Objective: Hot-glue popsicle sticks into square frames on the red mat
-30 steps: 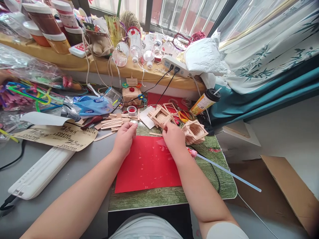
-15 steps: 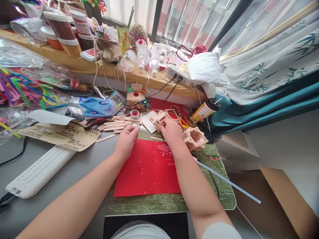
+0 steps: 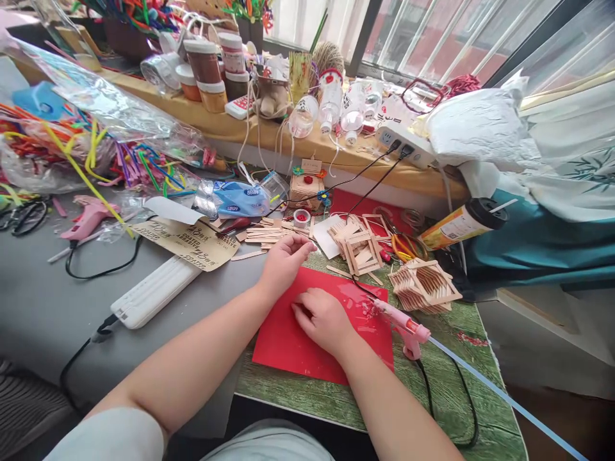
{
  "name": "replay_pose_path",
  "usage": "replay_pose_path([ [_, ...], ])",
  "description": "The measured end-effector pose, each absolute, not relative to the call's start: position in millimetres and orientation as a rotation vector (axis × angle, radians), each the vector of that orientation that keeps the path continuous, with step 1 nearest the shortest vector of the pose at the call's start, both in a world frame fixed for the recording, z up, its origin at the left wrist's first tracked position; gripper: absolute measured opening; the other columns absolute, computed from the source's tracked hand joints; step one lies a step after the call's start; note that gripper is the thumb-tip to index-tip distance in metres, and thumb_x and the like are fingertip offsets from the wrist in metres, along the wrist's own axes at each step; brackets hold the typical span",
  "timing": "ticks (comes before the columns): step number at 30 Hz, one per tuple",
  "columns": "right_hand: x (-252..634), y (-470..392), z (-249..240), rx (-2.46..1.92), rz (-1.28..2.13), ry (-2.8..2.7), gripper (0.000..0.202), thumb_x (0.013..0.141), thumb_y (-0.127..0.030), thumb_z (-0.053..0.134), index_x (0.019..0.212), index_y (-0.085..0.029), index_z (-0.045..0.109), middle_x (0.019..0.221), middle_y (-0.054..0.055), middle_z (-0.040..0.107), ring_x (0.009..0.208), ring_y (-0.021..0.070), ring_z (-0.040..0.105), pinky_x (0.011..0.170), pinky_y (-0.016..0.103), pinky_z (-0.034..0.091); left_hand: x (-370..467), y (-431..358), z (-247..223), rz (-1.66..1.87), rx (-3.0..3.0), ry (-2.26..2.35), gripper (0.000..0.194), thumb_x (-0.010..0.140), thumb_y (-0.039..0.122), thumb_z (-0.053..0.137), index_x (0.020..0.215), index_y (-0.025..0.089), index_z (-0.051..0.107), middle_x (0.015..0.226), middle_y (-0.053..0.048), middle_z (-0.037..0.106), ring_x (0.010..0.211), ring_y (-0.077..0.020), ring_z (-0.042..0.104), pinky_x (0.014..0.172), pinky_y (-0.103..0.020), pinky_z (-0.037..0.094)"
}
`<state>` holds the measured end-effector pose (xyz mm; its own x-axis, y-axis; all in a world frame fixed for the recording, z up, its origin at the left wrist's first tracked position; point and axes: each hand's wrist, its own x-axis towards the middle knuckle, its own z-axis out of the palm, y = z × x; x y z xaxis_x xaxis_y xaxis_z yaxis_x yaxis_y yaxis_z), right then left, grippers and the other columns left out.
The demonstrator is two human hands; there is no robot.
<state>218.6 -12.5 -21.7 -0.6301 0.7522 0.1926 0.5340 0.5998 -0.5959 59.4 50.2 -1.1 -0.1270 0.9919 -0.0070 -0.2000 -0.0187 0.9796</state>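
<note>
My left hand is closed in a pinch over the far left edge of the red sheet. A tiny pale bit shows at its fingertips, too small to name. Nearer to me, my right hand rests low over the sheet, thumb apart from its bent fingers, with nothing visible in it. A pink glue gun with a long glue stick lies to its right. Beyond the sheet stands an open craft-stick frame, and a stacked craft-stick piece sits farther right.
Loose craft sticks lie behind my left hand, near a small tub of red bits. Sandpaper covers part of a white bar. A drink cup stands at right. Black cords cross the table.
My right hand has left the craft-stick frame and come back over the red sheet. My left hand stays pinched near the sheet's edge. The view has swung left, showing the whole glue gun.
</note>
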Motion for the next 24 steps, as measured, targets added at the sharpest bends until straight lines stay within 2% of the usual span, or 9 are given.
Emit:
replay_pose_path([
  [5,223,-5,-23,-0.901,0.748,-2.427,0.012,0.101,-0.019,0.060,0.096,-0.022,0.071,0.085,0.005,0.070,0.079,0.0204,0.064,0.077,0.033,0.049,9,60,23,1.424,1.435,1.530,0.025,0.093,0.047,0.074,0.099,0.023,0.072,0.096,-0.005,0.077,0.081,-0.0189,0.067,0.075,-0.031,0.051],
  [8,226,-5,-23,-0.884,0.786,-2.397,0.011,0.101,-0.019,0.061,0.096,-0.021,0.071,0.085,0.005,0.071,0.079,0.0201,0.063,0.079,0.034,0.049,-32,74,27,0.843,1.966,1.977,0.013,0.094,0.034,0.069,0.102,0.026,0.076,0.102,-0.005,0.080,0.090,-0.0246,0.070,0.082,-0.035,0.050],
  [11,225,-5,-24,-0.898,0.814,-2.375,0.010,0.099,-0.018,0.063,0.096,-0.021,0.072,0.085,0.004,0.072,0.080,0.0201,0.063,0.080,0.034,0.049,-54,84,18,0.675,2.098,2.009,0.023,0.093,0.030,0.067,0.111,0.024,0.080,0.119,-0.012,0.080,0.114,-0.0337,0.068,0.098,-0.043,0.047],
  [14,224,-3,-25,-0.927,0.846,-2.362,0.009,0.098,-0.017,0.065,0.095,-0.022,0.072,0.086,0.004,0.073,0.080,0.0199,0.064,0.080,0.033,0.049,-59,86,4,0.619,2.160,1.942,0.030,0.096,0.035,0.064,0.121,0.025,0.079,0.129,-0.012,0.077,0.124,-0.0334,0.065,0.107,-0.044,0.045],
  [18,224,-2,-21,-0.964,0.857,-2.376,0.009,0.098,-0.018,0.066,0.095,-0.022,0.073,0.086,0.004,0.073,0.081,0.0201,0.064,0.080,0.033,0.049,-62,88,-10,0.609,2.184,1.872,0.032,0.095,0.036,0.065,0.123,0.027,0.078,0.131,-0.010,0.076,0.124,-0.0304,0.065,0.109,-0.040,0.046],
  [21,224,-2,-19,-0.976,0.865,-2.375,0.009,0.098,-0.018,0.066,0.095,-0.022,0.074,0.086,0.003,0.074,0.081,0.0201,0.065,0.080,0.033,0.049,-65,92,-17,0.630,2.143,1.894,0.034,0.093,0.036,0.067,0.123,0.026,0.078,0.128,-0.011,0.077,0.119,-0.0315,0.066,0.104,-0.040,0.048],
  [24,224,-1,-19,-0.980,0.880,-2.372,0.010,0.098,-0.018,0.066,0.096,-0.023,0.074,0.087,0.003,0.074,0.082,0.0201,0.065,0.082,0.033,0.049,-68,95,-20,0.650,2.132,1.907,0.028,0.094,0.037,0.067,0.115,0.025,0.081,0.120,-0.011,0.078,0.111,-0.0317,0.067,0.097,-0.039,0.050],
])
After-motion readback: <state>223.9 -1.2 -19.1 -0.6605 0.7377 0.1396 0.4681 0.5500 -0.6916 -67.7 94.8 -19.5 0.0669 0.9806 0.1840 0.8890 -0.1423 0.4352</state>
